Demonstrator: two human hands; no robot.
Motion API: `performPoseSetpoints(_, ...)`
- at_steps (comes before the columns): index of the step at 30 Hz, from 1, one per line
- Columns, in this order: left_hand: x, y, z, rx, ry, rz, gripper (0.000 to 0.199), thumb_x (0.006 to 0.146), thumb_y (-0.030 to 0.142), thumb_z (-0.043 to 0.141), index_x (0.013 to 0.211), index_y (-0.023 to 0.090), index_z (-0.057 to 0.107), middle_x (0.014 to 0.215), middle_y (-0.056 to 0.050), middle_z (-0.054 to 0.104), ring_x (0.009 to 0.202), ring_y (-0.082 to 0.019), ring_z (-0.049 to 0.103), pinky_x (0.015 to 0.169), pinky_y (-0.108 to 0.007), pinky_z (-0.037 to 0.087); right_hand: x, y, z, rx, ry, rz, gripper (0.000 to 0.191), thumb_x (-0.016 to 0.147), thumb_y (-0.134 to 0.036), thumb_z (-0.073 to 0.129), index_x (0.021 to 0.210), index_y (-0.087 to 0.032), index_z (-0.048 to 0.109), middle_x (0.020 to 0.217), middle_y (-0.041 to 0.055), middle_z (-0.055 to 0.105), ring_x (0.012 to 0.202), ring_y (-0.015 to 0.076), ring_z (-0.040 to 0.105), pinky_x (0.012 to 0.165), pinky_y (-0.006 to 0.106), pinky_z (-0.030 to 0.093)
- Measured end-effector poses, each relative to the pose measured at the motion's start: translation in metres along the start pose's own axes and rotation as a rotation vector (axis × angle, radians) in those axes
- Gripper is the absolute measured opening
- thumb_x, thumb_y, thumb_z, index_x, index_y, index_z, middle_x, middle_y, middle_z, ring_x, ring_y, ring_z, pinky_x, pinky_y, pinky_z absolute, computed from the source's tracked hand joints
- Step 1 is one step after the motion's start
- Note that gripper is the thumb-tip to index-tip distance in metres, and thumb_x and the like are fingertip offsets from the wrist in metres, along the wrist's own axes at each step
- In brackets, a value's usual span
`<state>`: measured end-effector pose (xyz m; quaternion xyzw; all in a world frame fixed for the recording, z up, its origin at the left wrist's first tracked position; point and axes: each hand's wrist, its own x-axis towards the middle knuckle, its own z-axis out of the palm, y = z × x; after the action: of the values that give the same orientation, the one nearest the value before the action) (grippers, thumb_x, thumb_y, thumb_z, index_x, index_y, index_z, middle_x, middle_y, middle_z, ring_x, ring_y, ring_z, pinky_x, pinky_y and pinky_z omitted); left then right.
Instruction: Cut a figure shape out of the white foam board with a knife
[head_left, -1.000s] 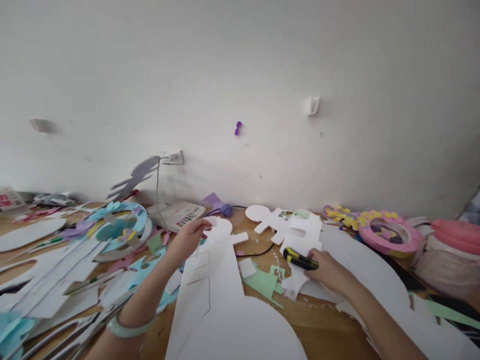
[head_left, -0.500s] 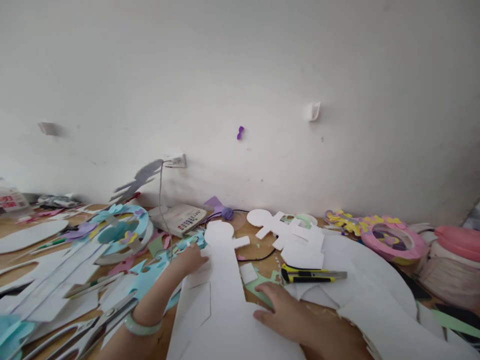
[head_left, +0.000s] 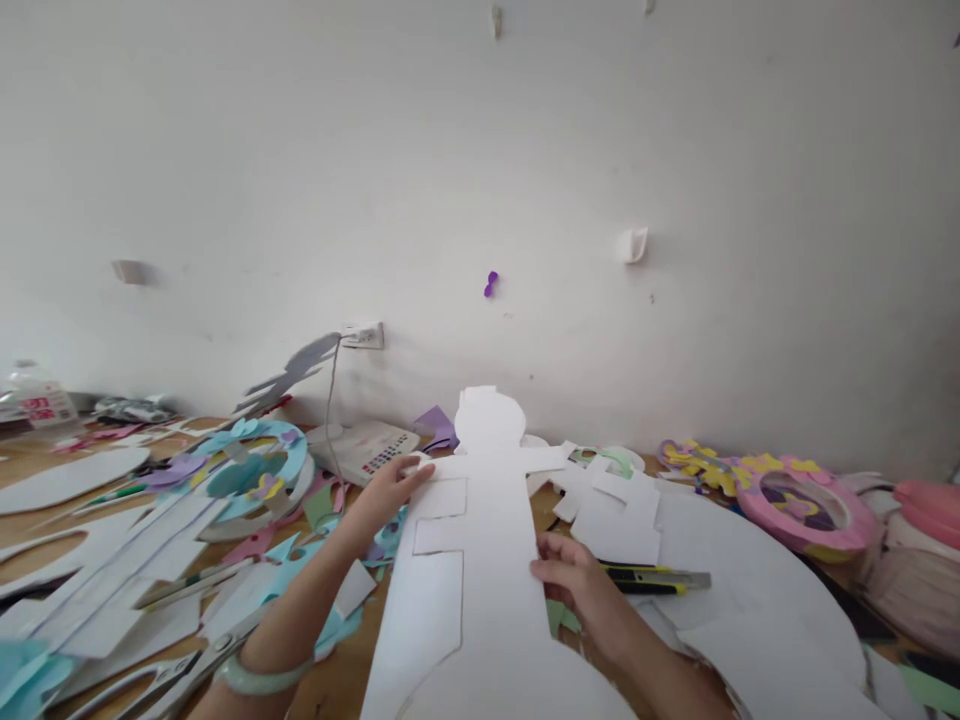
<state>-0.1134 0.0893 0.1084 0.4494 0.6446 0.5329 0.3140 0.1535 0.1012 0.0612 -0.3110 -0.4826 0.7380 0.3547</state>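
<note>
A large white paper sheet [head_left: 495, 580] stands raised toward me, partly cut to a shape with a round top and short side arms, with a pencilled outline along its left part. My left hand [head_left: 397, 485] pinches the sheet's upper left edge; a pale green bangle is on that wrist. On the right edge, lower down, my right hand [head_left: 574, 580] grips the sheet between thumb and fingers. Just beyond my right hand lies a yellow and black utility knife [head_left: 656, 578], its front part partly hidden.
Scissors [head_left: 202, 660], blue paper scraps and a blue flower ring [head_left: 300, 450] lie left. A pink ring [head_left: 862, 515], a large white paper disc [head_left: 780, 570] and a pink-lidded container [head_left: 926, 510] are right. A cable hangs from the wall socket [head_left: 364, 335].
The white sheet has been lifted, its round top now higher in view. My right hand has closed on its right edge; my left hand has moved up slightly. The view has shifted a little.
</note>
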Motion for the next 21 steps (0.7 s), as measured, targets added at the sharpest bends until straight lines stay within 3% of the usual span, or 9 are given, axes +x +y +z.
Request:
performPoseSetpoints(2,-0.016,0.014,0.005,-0.127,-0.151,-0.03,0.045,0.07,0.052,0.073,0.097,0.016,0.069,0.084,-0.01,0.074,0.087,-0.03,0.071,0.07,-0.033,0.055,-0.011,-0.015,0.003,-0.038,-0.023,-0.024,0.022,0.065,-0.023,0.075,0.087,-0.022,0.071,0.081,0.0006,0.073,0.072,0.0168,0.066,0.072,0.028,0.049)
performPoseSetpoints(5,-0.038,0.028,0.021,-0.255,-0.294,-0.072,0.047,0.065,0.051,0.078,0.094,0.015,0.072,0.079,-0.01,0.075,0.071,-0.027,0.071,0.064,-0.033,0.056,-0.023,-0.029,0.007,-0.069,0.012,-0.042,0.033,0.068,-0.036,0.08,0.096,-0.021,0.071,0.089,0.0049,0.076,0.079,0.022,0.069,0.075,0.033,0.052)
performPoseSetpoints(8,-0.048,0.033,0.035,-0.475,-0.393,-0.153,0.048,0.067,0.046,0.081,0.101,0.014,0.072,0.081,-0.011,0.077,0.074,-0.027,0.073,0.065,-0.031,0.057,-0.028,-0.035,0.009,-0.002,0.061,-0.037,0.048,0.063,-0.046,0.085,0.101,-0.019,0.072,0.094,0.0096,0.077,0.084,0.0275,0.071,0.084,0.041,0.053)
performPoseSetpoints(11,-0.048,0.032,0.043,-0.622,-0.434,-0.204,0.048,0.067,0.042,0.082,0.104,0.013,0.073,0.085,-0.012,0.078,0.078,-0.028,0.074,0.064,-0.029,0.057,-0.028,-0.035,0.009,0.061,0.006,-0.032,0.052,0.06,-0.045,0.088,0.101,-0.018,0.072,0.095,0.0117,0.077,0.087,0.0303,0.072,0.087,0.045,0.053)
performPoseSetpoints(16,-0.046,0.028,0.047,-0.677,-0.498,-0.251,0.043,0.064,0.042,0.081,0.092,0.01,0.075,0.082,-0.013,0.078,0.071,-0.027,0.074,0.062,-0.03,0.058,-0.027,-0.031,0.007,0.115,-0.05,-0.045,0.054,0.063,-0.04,0.087,0.109,-0.017,0.069,0.102,0.013,0.077,0.09,0.0311,0.072,0.084,0.043,0.053)
performPoseSetpoints(21,-0.052,0.031,0.049,-0.742,-0.537,-0.278,0.044,0.064,0.037,0.083,0.097,0.01,0.074,0.085,-0.012,0.078,0.076,-0.028,0.074,0.065,-0.03,0.059,-0.028,-0.029,0.006,0.115,-0.09,-0.056,0.057,0.065,-0.041,0.086,0.112,-0.015,0.067,0.102,0.0141,0.077,0.087,0.0303,0.073,0.081,0.041,0.053)
